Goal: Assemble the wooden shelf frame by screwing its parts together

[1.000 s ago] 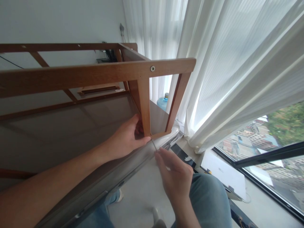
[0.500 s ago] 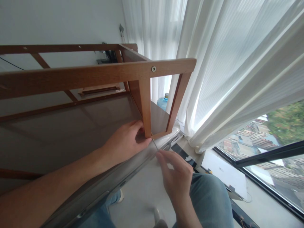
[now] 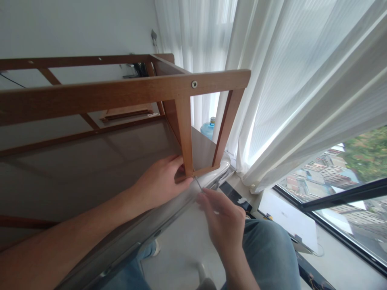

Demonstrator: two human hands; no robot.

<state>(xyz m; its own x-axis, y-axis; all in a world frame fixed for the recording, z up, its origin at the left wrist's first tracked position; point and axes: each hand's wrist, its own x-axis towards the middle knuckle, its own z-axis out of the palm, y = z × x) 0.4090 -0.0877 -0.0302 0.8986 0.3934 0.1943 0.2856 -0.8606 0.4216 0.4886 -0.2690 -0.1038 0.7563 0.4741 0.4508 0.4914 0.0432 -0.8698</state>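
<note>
A brown wooden frame (image 3: 121,90) of rails and posts stands on a grey tabletop (image 3: 90,161) in front of me. My left hand (image 3: 160,183) wraps round the foot of the near post (image 3: 185,133), fingers closed on it. My right hand (image 3: 223,221) is just below the table edge, fingertips pinched on a thin metal tool (image 3: 198,184), probably a hex key, whose tip points into the bottom of that post. A round bolt head (image 3: 194,84) shows in the top rail above the post.
White sheer curtains (image 3: 287,80) hang at the right before a large window with a dark frame (image 3: 344,193). A blue water jug (image 3: 208,128) stands behind the frame. A white board (image 3: 287,219) lies on the sill. My knees in jeans (image 3: 266,253) are below.
Little has shifted. My right hand has turned slightly on the thin tool, and my left hand has settled a bit closer round the post's foot.
</note>
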